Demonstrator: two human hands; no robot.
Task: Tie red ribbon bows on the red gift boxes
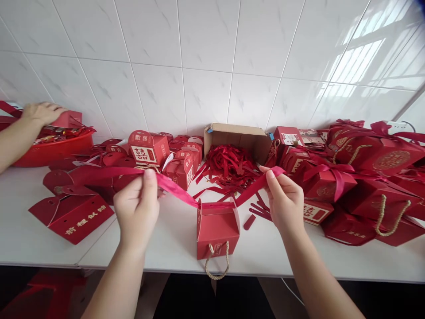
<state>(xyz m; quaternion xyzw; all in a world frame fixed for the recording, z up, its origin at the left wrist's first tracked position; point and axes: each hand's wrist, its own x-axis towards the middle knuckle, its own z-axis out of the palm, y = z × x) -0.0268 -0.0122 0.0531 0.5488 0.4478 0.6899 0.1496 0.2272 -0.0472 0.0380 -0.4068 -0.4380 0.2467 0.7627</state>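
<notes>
A small red gift box [217, 230] with a twisted rope handle [216, 275] stands upright near the table's front edge. A red ribbon [177, 191] passes through the top of this box and spreads out to both sides. My left hand [137, 206] pinches one length between thumb and fingers, left of the box. On the right, my right hand [283, 197] is closed on the other end. Both hands are raised above the table, apart from the box, and the ribbon slopes up from it to each.
Behind the box, an open cardboard carton [237, 133] spills loose red ribbons [232, 166]. Finished-looking bow-tied boxes [328, 181] pile up at right. Several unribboned boxes [149, 148] stand left of the carton. Another person's hand [41, 113] rests over a red basin [56, 148].
</notes>
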